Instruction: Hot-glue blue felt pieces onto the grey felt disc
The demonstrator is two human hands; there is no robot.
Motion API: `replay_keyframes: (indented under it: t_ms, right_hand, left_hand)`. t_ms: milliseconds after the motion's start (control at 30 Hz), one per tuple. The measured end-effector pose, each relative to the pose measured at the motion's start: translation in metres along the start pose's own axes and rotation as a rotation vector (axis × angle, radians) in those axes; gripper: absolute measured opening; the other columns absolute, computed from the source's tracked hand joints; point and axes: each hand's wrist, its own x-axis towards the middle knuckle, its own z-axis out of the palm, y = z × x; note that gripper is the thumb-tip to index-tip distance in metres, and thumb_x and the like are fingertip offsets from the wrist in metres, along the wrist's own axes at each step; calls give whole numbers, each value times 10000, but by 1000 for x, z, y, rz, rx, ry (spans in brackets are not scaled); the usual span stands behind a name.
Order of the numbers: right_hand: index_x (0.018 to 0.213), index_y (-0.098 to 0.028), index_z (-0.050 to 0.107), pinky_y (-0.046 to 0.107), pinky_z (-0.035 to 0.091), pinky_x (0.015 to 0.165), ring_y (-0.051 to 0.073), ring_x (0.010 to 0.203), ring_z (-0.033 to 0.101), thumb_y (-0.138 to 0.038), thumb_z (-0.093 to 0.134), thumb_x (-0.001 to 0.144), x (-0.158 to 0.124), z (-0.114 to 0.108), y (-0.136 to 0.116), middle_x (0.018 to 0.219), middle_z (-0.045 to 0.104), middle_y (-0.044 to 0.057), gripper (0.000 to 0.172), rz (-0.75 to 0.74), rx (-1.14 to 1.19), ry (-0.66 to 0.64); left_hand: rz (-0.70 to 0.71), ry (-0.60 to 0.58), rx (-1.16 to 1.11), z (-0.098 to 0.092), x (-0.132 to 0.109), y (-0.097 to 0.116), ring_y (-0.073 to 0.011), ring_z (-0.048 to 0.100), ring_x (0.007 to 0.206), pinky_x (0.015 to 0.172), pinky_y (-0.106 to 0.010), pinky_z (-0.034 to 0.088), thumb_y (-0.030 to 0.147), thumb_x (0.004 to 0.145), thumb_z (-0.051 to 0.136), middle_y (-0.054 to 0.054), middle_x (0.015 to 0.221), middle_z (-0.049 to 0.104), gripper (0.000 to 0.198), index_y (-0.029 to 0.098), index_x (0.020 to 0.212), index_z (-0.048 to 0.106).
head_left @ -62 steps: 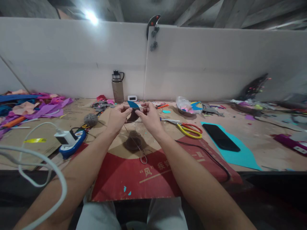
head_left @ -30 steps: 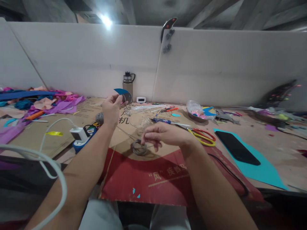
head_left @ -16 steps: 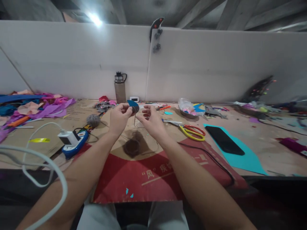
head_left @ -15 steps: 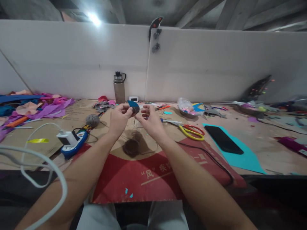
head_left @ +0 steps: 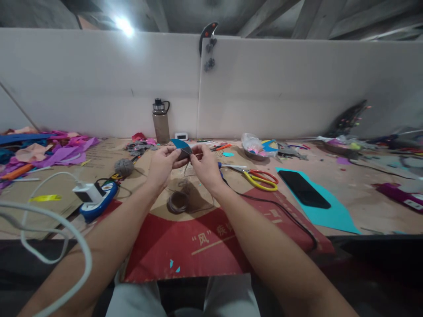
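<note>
Between my hands, above the cardboard, is a small curved piece [head_left: 183,150], dark grey with a blue part, probably felt. My left hand [head_left: 163,165] is closed on it, gripping it between thumb and fingers from the left. At its right edge, my right hand [head_left: 205,166] pinches a thin brown-grey cord, its fingertips close to the piece. A strand hangs below the fingers. Under the hands lies a loose coil of the same cord [head_left: 177,202] on the brown and red cardboard [head_left: 185,251].
Scissors [head_left: 261,180] and a black phone [head_left: 304,189] on turquoise sheet [head_left: 333,219] lie to the right. On the left are a grey yarn ball [head_left: 124,167], a blue power strip [head_left: 99,207] with white cable, and coloured scraps [head_left: 66,152]. A bottle [head_left: 161,123] stands behind.
My right hand has moved left and closed in on the piece; its fingers, loosely apart before, now pinch at its edge. The whole view has shifted slightly.
</note>
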Motion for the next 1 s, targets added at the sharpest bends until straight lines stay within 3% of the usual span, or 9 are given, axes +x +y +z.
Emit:
replay_keyframes:
  t_ms: [167,333,400,533,633,867,1000]
  right_hand:
    - [999,-221,395,290,492,666,94,705,555,-300,623,667,-6,16,6,989,515,23,411,192,117,-19]
    - [952,-213,388,247,464,549,90,584,547,-324,629,668,-8,30,17,761,530,-42,389,370,216,-152]
    - [900,-200,428,235,436,527,84,533,515,-314,620,677,-5,28,21,681,516,-58,315,366,175,-177]
    - [730,-172,542,228,404,589,88,590,486,-255,580,693,1,14,23,638,532,-39,98,201,-49,-192]
    - [679,-163,587,226,378,604,95,611,472,-252,519,729,3,4,20,618,533,-31,123,111,-114,-210]
    - [750,-160,631,205,343,498,75,495,433,-276,477,763,7,-8,17,574,522,-33,193,222,0,-192]
    - [723,-153,640,191,316,434,58,418,390,-250,465,780,2,-15,5,508,492,-36,208,299,-10,-371]
  left_hand:
    - [24,75,3,-4,5,-3,-134,640,672,657,-313,569,210,657,676,-18,740,622,174,126,747,554]
    - [53,106,4,-4,6,-4,-129,642,661,647,-285,569,186,671,657,-9,715,623,137,133,756,564]
    - [10,132,-68,-5,7,-1,-128,643,674,667,-289,570,159,689,633,-20,714,632,94,133,733,553]
    - [-129,184,-207,-9,12,3,-137,642,683,680,-299,571,103,723,579,-62,726,655,39,121,706,550]
    - [-213,230,-259,-13,16,4,-134,637,667,651,-277,572,76,737,548,-67,710,659,57,118,700,560]
    - [-215,283,-278,-21,22,5,-123,636,641,636,-265,572,64,746,539,-50,680,657,86,123,686,559]
    - [-191,287,-301,-28,26,4,-122,636,633,633,-270,575,57,744,542,-49,675,658,102,119,664,554]
